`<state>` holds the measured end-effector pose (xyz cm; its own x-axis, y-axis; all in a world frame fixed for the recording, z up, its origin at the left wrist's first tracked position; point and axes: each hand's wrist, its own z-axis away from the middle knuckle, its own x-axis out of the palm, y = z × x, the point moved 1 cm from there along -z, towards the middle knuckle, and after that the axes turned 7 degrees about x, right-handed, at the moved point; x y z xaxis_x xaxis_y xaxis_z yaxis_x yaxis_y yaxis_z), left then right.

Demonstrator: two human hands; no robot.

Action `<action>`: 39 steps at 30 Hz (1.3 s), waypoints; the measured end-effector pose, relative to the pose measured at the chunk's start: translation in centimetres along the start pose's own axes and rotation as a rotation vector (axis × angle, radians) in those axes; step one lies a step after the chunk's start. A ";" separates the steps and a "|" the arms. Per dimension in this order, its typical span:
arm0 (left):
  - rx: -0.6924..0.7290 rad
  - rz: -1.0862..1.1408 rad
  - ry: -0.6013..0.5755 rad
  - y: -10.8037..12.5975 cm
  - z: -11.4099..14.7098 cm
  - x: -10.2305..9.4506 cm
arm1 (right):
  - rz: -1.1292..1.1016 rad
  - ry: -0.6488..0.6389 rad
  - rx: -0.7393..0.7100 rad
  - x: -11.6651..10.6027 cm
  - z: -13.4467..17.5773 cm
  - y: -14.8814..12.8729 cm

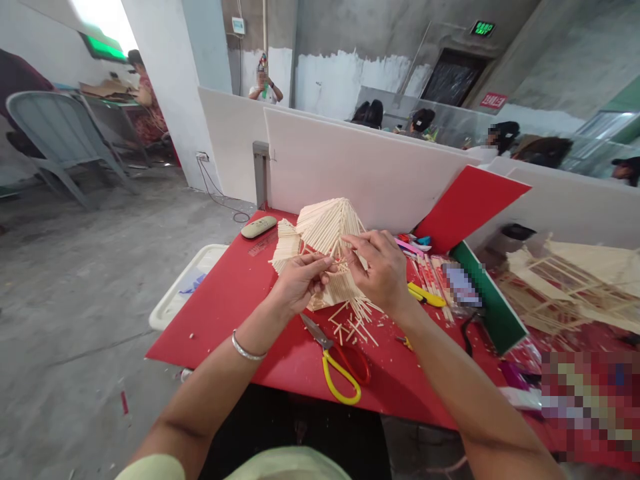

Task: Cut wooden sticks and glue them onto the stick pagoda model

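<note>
A small house model made of thin wooden sticks (325, 227), with a peaked roof, stands on the red tabletop (280, 333). My left hand (303, 280) is closed in front of the roof, thumb and forefinger pinching a thin wooden stick (340, 261). Against the right side of the model is my right hand (383, 270), its fingers bent and their tips by the roof edge. Whatever lies between those fingertips is too small to make out. Loose cut sticks (357, 323) are scattered below the hands. Scissors (333, 353) with yellow and red handles lie nearer to me.
A yellow-handled cutter (426, 295) and bundled sticks (434, 283) lie right of the model. An oval case (259, 227) sits at the left edge, above a white bin (165, 300). White partitions (350, 160) rise behind. Another stick model (575, 280) stands beyond a green board (490, 300).
</note>
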<state>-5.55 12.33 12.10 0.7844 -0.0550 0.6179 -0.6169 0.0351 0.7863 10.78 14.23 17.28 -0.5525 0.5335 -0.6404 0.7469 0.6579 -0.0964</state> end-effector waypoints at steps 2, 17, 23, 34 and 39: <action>0.002 0.010 -0.003 0.0 -0.1 0.0 | 0.004 0.007 -0.006 0.1 -0.1 0.1; 0.017 0.050 0.002 -0.1 -0.6 0.0 | 0.166 -0.038 -0.108 0.3 0.2 0.5; 0.012 0.061 0.007 0.2 -0.6 0.0 | 0.292 -0.021 -0.215 0.3 0.2 0.4; -0.061 0.103 0.044 0.3 -0.7 -0.4 | 0.309 -0.028 -0.230 0.4 0.2 0.4; -0.029 0.059 0.005 0.4 -0.6 -0.3 | 0.315 -0.026 -0.223 0.5 0.3 0.4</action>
<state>-6.03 12.96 12.23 0.7473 -0.0474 0.6628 -0.6597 0.0671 0.7485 10.92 14.55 16.71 -0.2973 0.7162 -0.6313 0.7780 0.5651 0.2747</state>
